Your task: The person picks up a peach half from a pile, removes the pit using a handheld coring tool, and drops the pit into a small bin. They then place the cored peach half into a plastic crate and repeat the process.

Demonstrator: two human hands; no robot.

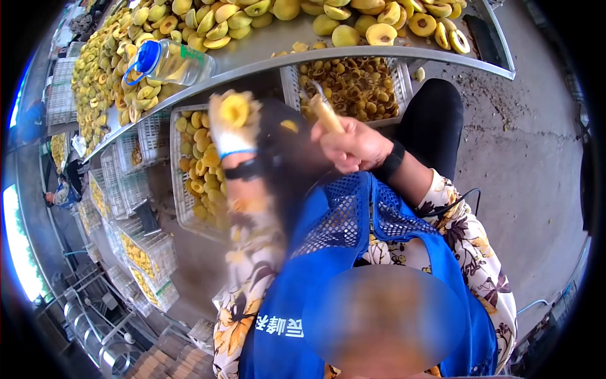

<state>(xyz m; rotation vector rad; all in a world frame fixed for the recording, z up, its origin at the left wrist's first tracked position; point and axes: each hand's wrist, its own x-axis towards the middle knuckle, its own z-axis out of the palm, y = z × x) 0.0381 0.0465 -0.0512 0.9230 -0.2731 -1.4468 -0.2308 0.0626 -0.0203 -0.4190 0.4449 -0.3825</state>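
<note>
Beyond the right hand's fingers (pixel 334 146) stands a metal-rimmed table (pixel 278 41). Grey floor (pixel 524 170), scattered with dark debris (pixel 489 101), spreads to their right. Far to their left, past stacked pale crates (pixel 116 183), bright light comes through what may be a window (pixel 20 243), though blurred.

2 hands (L hand (pixel 235 129), R hand (pixel 355 144)), 2 blk wristbands (pixel 392 161), 1 wood-hdl. tool (pixel 327 114), 1 blue-cap btl. (pixel 180 62), 1 metal table (pixel 259 41), 2 nearby crates (pixel 178 218); peach halves (pixel 381 34), prob. 100+.
</note>
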